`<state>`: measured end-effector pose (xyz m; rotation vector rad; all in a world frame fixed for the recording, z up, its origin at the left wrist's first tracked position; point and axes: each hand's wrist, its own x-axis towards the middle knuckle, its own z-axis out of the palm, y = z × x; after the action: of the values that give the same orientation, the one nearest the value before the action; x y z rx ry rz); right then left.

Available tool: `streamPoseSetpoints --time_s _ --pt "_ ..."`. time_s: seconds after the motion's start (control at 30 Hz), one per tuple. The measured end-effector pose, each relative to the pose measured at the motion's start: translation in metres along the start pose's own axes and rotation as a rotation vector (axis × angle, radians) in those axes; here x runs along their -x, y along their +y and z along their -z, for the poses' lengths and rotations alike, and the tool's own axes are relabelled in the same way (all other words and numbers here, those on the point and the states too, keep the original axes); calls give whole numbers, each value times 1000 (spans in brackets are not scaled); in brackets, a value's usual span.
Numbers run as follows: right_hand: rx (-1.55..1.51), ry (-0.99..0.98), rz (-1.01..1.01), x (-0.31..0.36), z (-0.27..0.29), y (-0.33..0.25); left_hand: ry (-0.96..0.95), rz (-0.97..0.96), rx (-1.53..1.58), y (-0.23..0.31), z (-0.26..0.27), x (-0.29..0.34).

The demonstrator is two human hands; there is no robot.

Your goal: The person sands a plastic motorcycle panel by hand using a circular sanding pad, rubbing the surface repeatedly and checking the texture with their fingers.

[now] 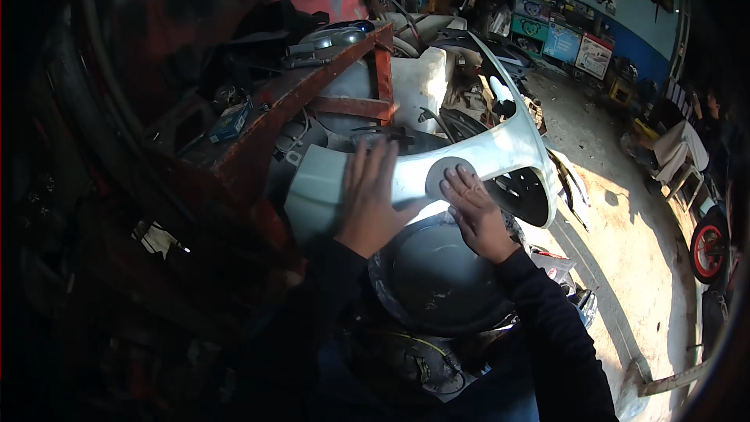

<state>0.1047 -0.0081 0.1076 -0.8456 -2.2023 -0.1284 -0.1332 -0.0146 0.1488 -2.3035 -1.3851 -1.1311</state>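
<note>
A pale white, curved vehicle body panel [324,176] lies across in front of me, with a large cut-out at its right end. My right hand [478,215] presses a round grey sanding disc [439,175] against the middle of the panel, fingers laid together over it. Farther left, my left hand [369,202] is over the panel with its fingers spread and nothing in it; they are slightly blurred, and I cannot tell how firmly they touch. Below the panel, nearer to me, is a dark round basin [437,273] with a scuffed rim.
A red-brown bench [312,87] at the left bears tools and a small blue box [231,122]. Stacked boxes [562,41] stand at the far wall. On the right are a cloth-covered stool [681,148] and a red-rimmed wheel [708,246]. Sunlight falls on the concrete floor [633,227].
</note>
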Motion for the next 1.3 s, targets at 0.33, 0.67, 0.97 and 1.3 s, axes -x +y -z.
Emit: streamPoseSetpoints --time_s 0.33,0.67,0.97,1.3 --pt "-61 225 -252 -13 -16 12 65 648 353 -81 49 7" --pt "69 392 -380 -21 -28 -17 34 611 701 -68 33 4" --pt "8 380 -464 -25 -16 -15 55 604 578 -67 28 -1" --pt "-83 138 -206 -10 -1 -30 76 602 850 -53 39 0"
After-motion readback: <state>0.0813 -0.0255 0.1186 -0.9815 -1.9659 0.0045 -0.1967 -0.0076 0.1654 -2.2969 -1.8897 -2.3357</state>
